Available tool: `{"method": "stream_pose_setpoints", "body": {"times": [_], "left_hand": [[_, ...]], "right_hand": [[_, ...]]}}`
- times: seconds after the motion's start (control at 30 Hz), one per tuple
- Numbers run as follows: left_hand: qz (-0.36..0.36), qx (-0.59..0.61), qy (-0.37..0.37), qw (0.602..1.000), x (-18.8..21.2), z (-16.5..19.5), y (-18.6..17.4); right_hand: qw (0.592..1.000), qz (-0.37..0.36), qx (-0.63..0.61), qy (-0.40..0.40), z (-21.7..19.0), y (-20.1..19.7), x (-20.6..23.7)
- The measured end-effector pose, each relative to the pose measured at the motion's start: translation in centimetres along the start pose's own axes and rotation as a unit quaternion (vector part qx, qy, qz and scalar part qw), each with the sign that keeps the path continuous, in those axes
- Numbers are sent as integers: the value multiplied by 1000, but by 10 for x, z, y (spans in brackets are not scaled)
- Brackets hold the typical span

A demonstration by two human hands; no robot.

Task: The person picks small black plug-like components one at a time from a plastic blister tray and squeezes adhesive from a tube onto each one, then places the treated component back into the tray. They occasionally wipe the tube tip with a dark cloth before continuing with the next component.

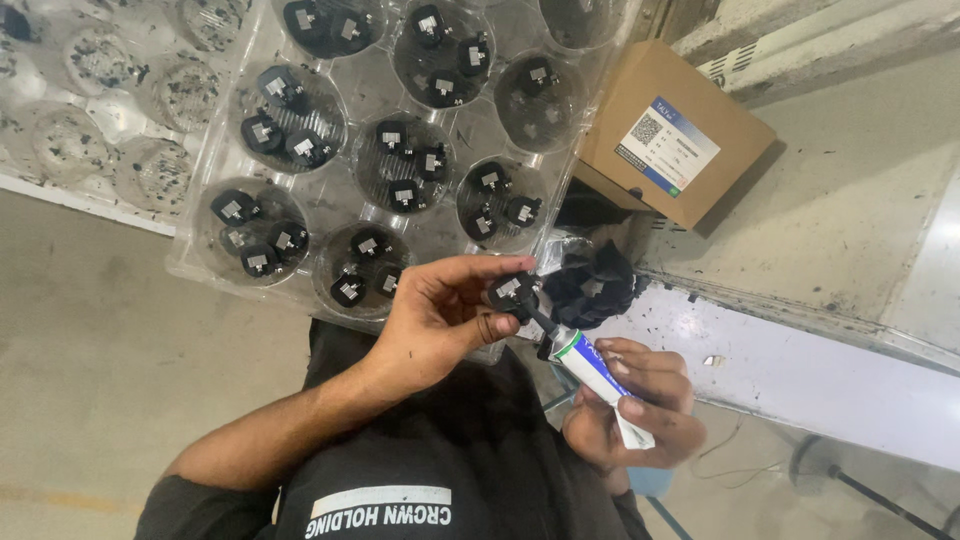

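Observation:
My left hand (440, 320) pinches a small black part with a metal insert (512, 292) between thumb and fingers. My right hand (632, 415) grips a white tube with a green and blue band (598, 368); its black nozzle touches the small part from below. Just above my hands lies a clear plastic tray (205, 262) with round pockets, each holding up to three of the same black parts (405, 160).
A second clear tray (100, 110), its pockets without parts, lies at the upper left. A brown cardboard box with a label (675, 130) sits at the upper right. A heap of black parts (592, 285) rests beside the white bench surface (800, 370).

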State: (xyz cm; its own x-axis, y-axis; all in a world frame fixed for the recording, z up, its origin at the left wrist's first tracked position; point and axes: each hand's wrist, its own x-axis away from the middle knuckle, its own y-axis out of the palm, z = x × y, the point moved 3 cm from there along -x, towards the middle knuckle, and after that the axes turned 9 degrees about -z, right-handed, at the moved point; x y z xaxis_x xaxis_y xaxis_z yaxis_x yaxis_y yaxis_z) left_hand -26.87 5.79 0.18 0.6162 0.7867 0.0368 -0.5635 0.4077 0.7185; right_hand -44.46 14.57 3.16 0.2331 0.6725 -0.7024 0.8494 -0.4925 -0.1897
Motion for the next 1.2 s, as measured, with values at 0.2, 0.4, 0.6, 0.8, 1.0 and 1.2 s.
{"method": "stream_pose_setpoints", "body": {"times": [0.2,0.4,0.6,0.8,1.0,1.2], "left_hand": [[-37,60,-9,997,4,-8,3],[-70,58,-30,995,5,-10,8],[-73,61,-36,995,6,-15,4],[-61,97,-40,993,5,-21,2],[-58,134,-61,987,6,-22,-2],[-11,64,-65,996,-5,-17,-5]], "right_hand": [[994,101,-5,-40,11,1,0],[998,48,10,-27,6,1,1],[998,55,-5,-19,8,4,0],[999,47,-8,7,8,2,2],[999,33,-7,15,7,1,-2],[995,-35,49,79,4,-4,-14]]}}
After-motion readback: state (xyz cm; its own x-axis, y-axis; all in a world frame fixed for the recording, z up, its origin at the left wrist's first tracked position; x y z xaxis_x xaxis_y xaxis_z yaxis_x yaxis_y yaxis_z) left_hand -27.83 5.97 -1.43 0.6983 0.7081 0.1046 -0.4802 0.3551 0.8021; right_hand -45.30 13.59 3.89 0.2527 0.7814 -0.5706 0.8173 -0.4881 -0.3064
